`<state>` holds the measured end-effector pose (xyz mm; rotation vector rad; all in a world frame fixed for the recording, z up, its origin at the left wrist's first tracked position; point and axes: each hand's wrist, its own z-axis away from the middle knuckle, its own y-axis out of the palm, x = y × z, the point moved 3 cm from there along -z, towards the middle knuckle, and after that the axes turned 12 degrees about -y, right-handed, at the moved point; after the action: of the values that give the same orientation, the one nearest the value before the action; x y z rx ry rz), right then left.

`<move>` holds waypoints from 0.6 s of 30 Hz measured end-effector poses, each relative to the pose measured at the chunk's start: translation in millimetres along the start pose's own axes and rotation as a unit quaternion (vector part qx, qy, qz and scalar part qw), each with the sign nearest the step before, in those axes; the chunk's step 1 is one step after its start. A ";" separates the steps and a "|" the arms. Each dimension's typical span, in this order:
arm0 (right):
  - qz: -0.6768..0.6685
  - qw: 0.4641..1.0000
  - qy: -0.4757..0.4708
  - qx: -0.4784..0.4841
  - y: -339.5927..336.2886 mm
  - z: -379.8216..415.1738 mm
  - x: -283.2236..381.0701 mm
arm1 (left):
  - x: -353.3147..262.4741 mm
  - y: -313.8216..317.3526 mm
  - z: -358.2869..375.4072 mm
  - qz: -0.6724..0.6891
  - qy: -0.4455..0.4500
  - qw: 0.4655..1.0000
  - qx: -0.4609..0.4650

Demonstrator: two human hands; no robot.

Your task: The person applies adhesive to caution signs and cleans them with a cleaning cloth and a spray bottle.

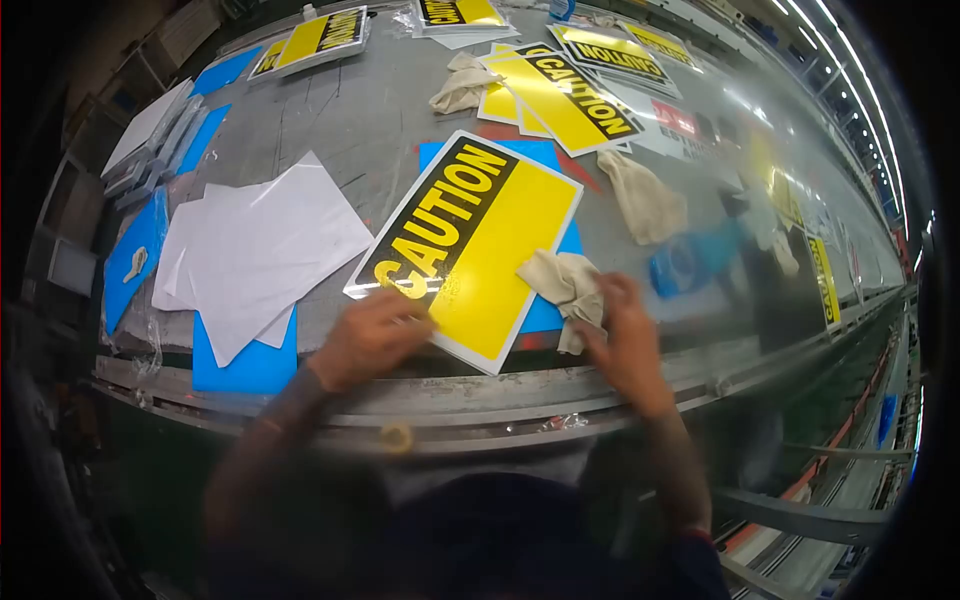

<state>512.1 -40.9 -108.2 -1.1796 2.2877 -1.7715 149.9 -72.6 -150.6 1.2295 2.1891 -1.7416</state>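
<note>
A yellow and black caution sign (498,262) lies tilted on a blue sheet (543,318) near the table's front edge. Small glossy marks show on its yellow face. At its lower left edge is my left hand (372,338), fingers curled against the sign; the fingertips are slightly blurred. My right hand (628,340) grips a crumpled beige cloth (562,285), which overlaps the sign's right edge. Right of that cloth lies a blue bottle (690,262), partly blurred.
White sheets (262,245) are fanned out at the left over another blue sheet (245,362). More caution signs (570,98) lie farther back, beside another cloth (462,84). A third cloth (645,198) sits right of centre. A tape roll (397,437) is at the front ledge.
</note>
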 end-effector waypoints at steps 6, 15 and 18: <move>-0.060 0.995 0.075 -0.029 20.1 -56.6 -64.9 | -28.7 27.7 3.1 -0.017 0.092 0.994 0.063; 0.018 0.972 -0.203 0.118 108.0 -94.1 18.1 | -19.2 23.0 2.3 0.018 0.057 0.993 0.103; 0.033 0.926 -0.289 0.240 120.7 -77.7 47.6 | -18.8 22.2 3.1 0.013 0.048 0.991 0.126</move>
<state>378.2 5.1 -161.6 -1.2756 1.4455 -1.5468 175.1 -84.5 -159.3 1.4133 2.0389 -2.0395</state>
